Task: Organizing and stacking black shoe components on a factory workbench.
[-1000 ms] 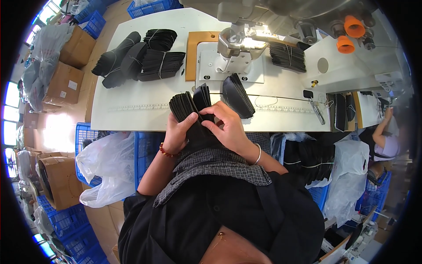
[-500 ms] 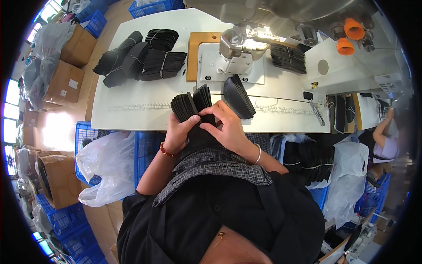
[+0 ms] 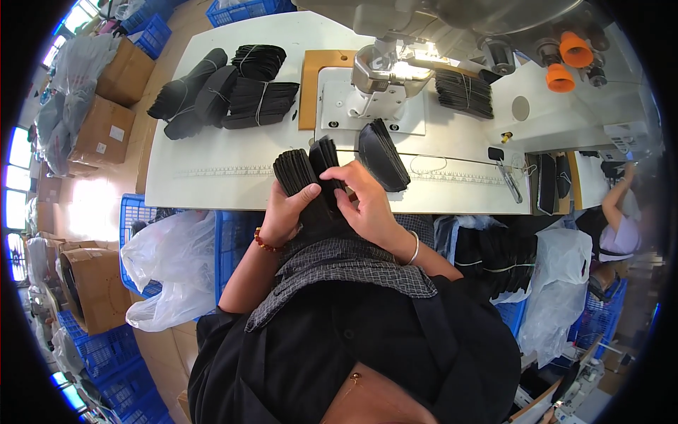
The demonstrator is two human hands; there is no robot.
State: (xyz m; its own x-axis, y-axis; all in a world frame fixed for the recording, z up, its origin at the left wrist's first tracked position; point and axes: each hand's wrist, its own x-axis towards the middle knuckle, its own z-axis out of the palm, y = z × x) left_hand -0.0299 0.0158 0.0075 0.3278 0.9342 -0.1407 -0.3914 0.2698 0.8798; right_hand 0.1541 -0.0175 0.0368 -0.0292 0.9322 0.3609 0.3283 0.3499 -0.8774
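Just in front of the table's near edge, I hold a stack of thin black fabric pieces [image 3: 293, 172] in my left hand [image 3: 284, 218], thumb lying across its near side. Its layers fan apart, and a second part of the bundle [image 3: 325, 157] splits off to the right. My right hand [image 3: 369, 210] pinches that part between thumb and bent fingers; its lower end is hidden by the fingers. Beyond my right hand, a curved black bundle [image 3: 383, 155] lies on the white table [image 3: 226, 191].
Tied black bundles [image 3: 261, 102] sit at the table's back left, another bundle [image 3: 464, 93] behind right. A sewing machine head [image 3: 385, 74] stands mid-table. Thread snips [image 3: 508, 180] lie at right. Blue crates with plastic bags [image 3: 173, 261] flank me; a co-worker [image 3: 620, 219] sits far right.
My right index finger has shifted slightly up along the bundle, and the right thumb has moved a little to the right. The left hand keeps its hold, almost in place.
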